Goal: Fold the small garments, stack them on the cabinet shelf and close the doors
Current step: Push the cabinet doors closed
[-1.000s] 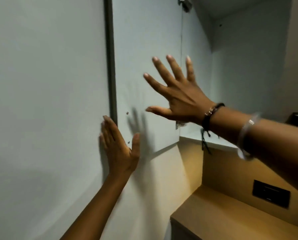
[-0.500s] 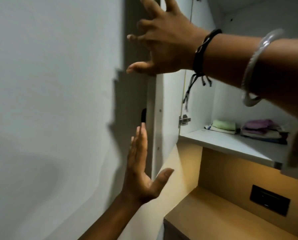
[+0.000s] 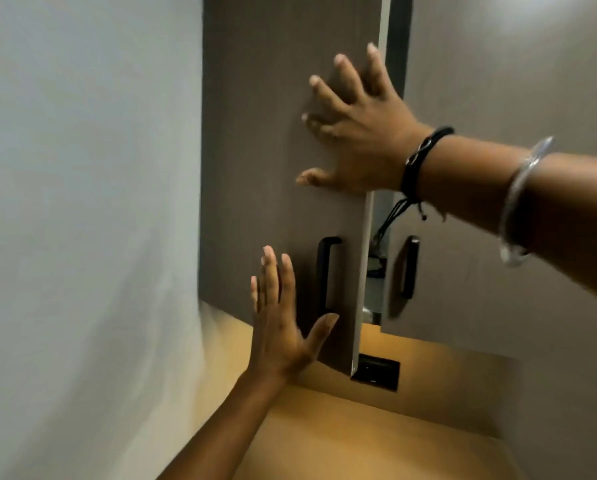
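The brown left cabinet door point(image 3: 255, 168) stands nearly closed, a narrow gap left beside the right door point(image 3: 498, 271). My right hand point(image 3: 356, 133) presses flat on the left door's upper part, fingers spread. Lower down, my left hand point(image 3: 276, 317) is held flat with straight fingers against the door's lower part, beside its black handle point(image 3: 326, 275). The right door has its own black handle point(image 3: 409, 266). Shelf and garments are hidden behind the doors.
A pale wall point(image 3: 82, 202) fills the left side. Below the cabinet lies a lit wooden counter point(image 3: 359, 438) with a black socket plate point(image 3: 376, 372) on its back panel.
The left door has swung from open to nearly closed, covering the shelf and folded garments. Both hands followed it, and the right door now also fronts the cabinet.
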